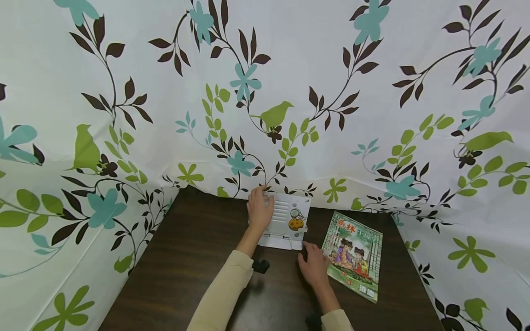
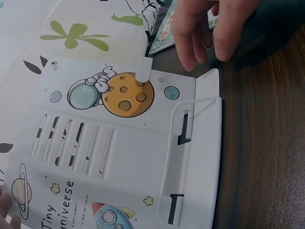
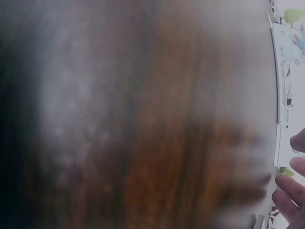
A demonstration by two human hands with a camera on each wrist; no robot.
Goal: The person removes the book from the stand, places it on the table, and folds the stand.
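A white book stand (image 1: 281, 219) with an astronaut, planets and a rocket printed on it leans upright at the back of the dark table. My left hand (image 1: 260, 209) grips its upper left edge; in the left wrist view only some fingertips (image 2: 5, 207) show beside the ringed planet. The stand's bottom ledge (image 2: 202, 157) has a wire page holder folded against it. By the lower right corner, my right hand (image 1: 314, 265) hovers with loosely bent fingers, holding nothing. That hand also appears at the edge of the right wrist view, apart from the stand.
A green illustrated magazine (image 1: 354, 257) lies flat on the table to the right, close to my right hand. Behind the table (image 1: 190, 257) hangs a white cloth (image 1: 331, 151) with leaves, birds and flowers, also draped along both sides.
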